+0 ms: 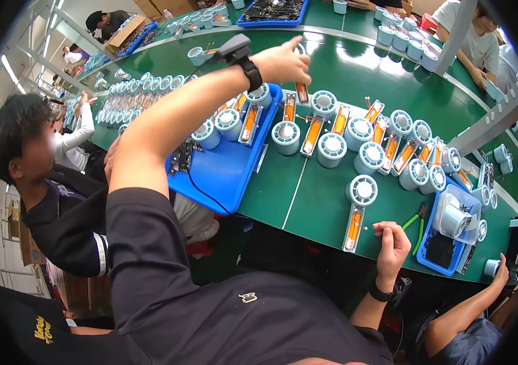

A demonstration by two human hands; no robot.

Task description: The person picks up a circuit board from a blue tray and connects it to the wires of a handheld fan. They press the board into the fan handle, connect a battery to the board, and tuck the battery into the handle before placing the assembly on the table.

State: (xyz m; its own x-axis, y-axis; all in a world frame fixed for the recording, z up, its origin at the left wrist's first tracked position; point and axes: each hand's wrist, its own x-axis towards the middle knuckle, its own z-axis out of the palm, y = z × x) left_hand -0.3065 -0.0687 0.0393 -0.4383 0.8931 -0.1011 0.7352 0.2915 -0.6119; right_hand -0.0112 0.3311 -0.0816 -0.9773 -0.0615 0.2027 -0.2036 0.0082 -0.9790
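My left hand [282,62] reaches across the green table, its fingers closed around a light-blue fan body whose orange cell [301,92] shows below them. My right hand [391,248] is loosely curled near the front edge, with nothing visible in it. Just left of it lies another light-blue fan body [362,190], its round vented head away from me and its opened handle with an orange cell [353,228] toward me. Several similar fan bodies [332,148] stand in a cluster beyond, thin wires showing.
A blue tray [222,188] at left holds more fan bodies and dark parts. Green-handled cutters [418,228] lie right of my right hand, beside a blue tray [427,258] with a clear box [469,207]. Co-workers sit left, right and across; a metal post [484,137] rises at right.
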